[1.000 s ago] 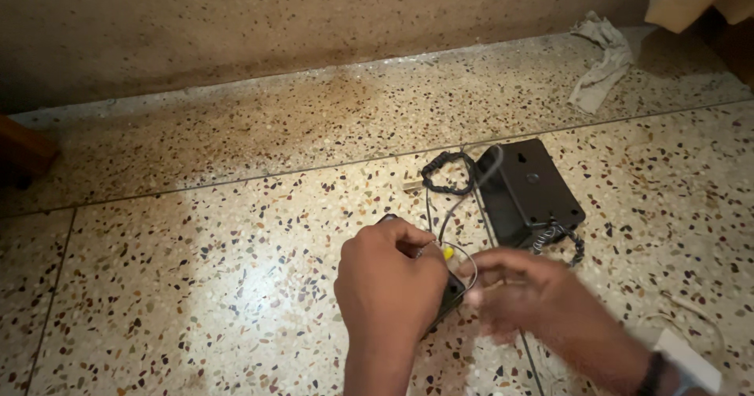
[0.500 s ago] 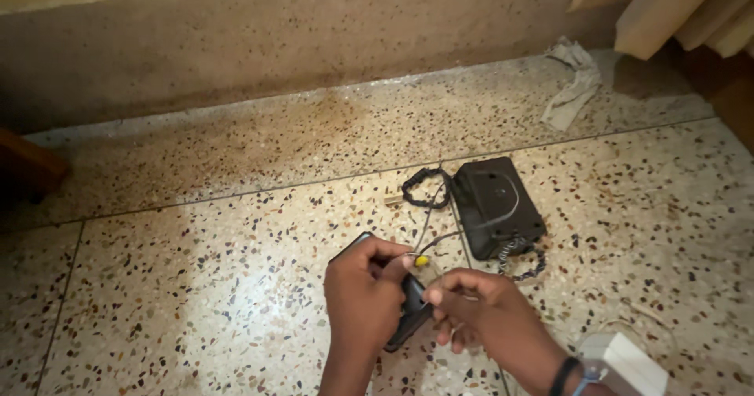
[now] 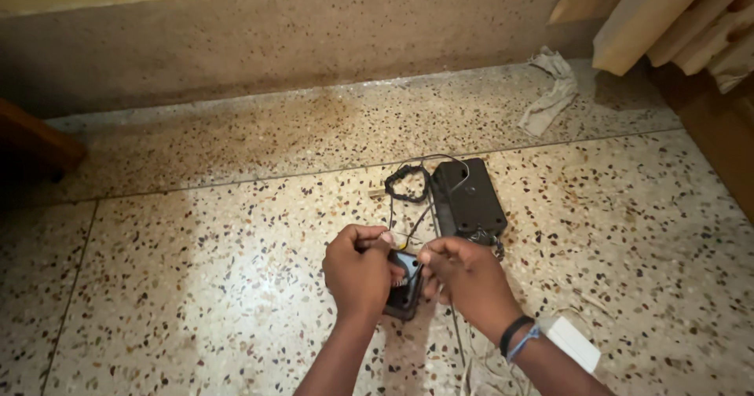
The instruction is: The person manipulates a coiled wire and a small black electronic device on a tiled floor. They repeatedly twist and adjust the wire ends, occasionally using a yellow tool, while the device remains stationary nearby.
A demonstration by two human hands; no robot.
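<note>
Seen from above, a person crouched over a speckled terrazzo floor [image 3: 196, 286] works on a small black device [image 3: 405, 284] just below the middle of the frame. Compared with half a second earlier, the view has pulled slightly lower and to the left: the hands and device sit a little nearer the centre, and the wall base at the top fills more of the frame. The grip itself looks unchanged.

The left hand [image 3: 357, 274] comes up from the bottom edge, knuckles toward the camera, fingers curled around the device's left side, thumb and forefinger pinched together near a small yellow piece [image 3: 400, 246] at its top. The right hand [image 3: 463, 274] enters from the lower right, wrist bent inward, fingertips closed on the device's right edge and on thin wires [image 3: 424, 219] that rise from it. Dark bands [image 3: 517, 337] circle the right wrist.

The wires run up toward the centre of the frame to a larger black box [image 3: 469, 198] lying flat on the floor, with a coiled black cord [image 3: 404, 182] touching its left side. Whether the box is open cannot be made out; nothing shows inside it.

A small white block [image 3: 573, 342] lies beside the right forearm at lower right. A crumpled grey rag [image 3: 552, 89] rests at upper right near pale wooden slats [image 3: 667, 27] leaning at the corner.
</note>
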